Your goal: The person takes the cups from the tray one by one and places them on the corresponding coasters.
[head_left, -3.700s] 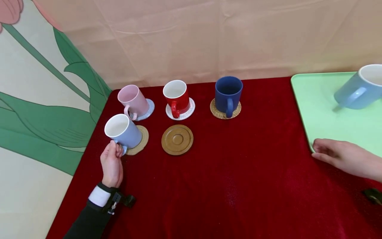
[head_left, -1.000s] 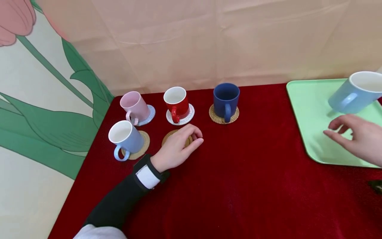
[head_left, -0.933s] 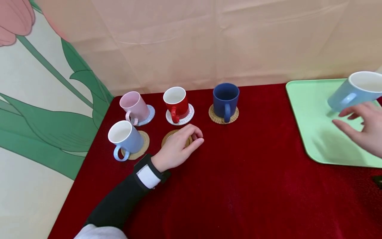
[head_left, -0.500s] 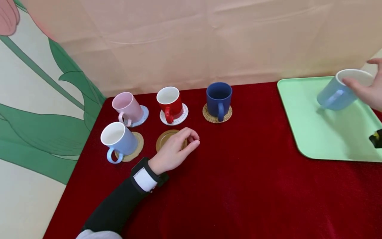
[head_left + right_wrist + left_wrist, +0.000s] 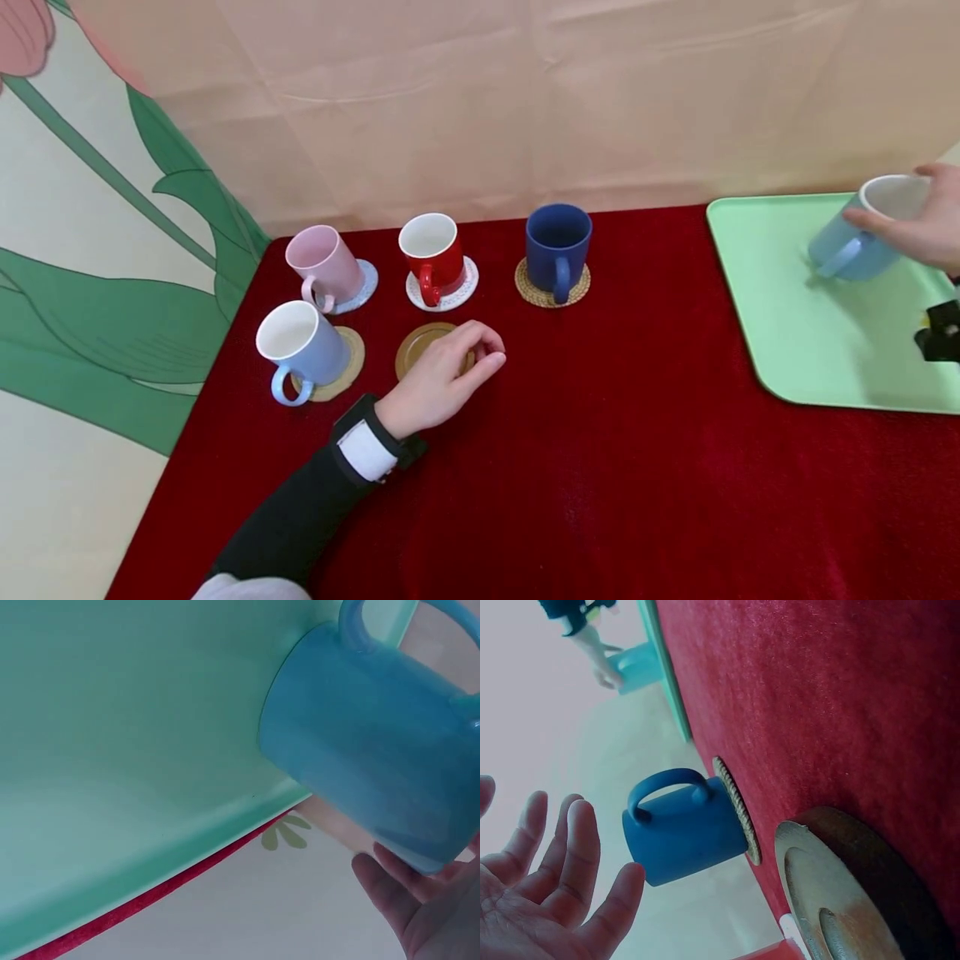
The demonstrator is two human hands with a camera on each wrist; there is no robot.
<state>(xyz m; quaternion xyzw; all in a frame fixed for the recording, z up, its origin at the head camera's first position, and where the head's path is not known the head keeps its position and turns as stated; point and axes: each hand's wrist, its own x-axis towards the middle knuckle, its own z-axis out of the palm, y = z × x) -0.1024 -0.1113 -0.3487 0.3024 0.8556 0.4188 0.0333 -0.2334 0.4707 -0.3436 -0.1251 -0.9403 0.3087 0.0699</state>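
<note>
My right hand [image 5: 918, 221] grips a light blue mug [image 5: 851, 254] near its white-lined rim, thumb at the front. The mug stands on the green tray [image 5: 817, 350], and its handle faces me. In the right wrist view, fingertips [image 5: 382, 881] lie along the side of this mug [image 5: 367, 742] by the rim. My left hand [image 5: 438, 379] hovers with loosely bent fingers over a round brown wooden coaster [image 5: 417, 346], partly hiding it. Nothing is between its fingers. The left wrist view has the palm [image 5: 525, 915] beside the coaster [image 5: 840, 900], with a navy mug [image 5: 686, 832] beyond.
Behind the left hand stand a pink mug [image 5: 330, 271], a red mug [image 5: 442, 271] and the navy mug [image 5: 557, 250], each on a coaster. A second light blue mug [image 5: 311, 350] sits on a beige coaster [image 5: 341, 379] at left. Red cloth [image 5: 600, 467] covers the table.
The left hand has let go of the left light blue mug's handle and moved right over the wooden coaster. The right hand has gone from the tray's edge to the mug there and gripped it.
</note>
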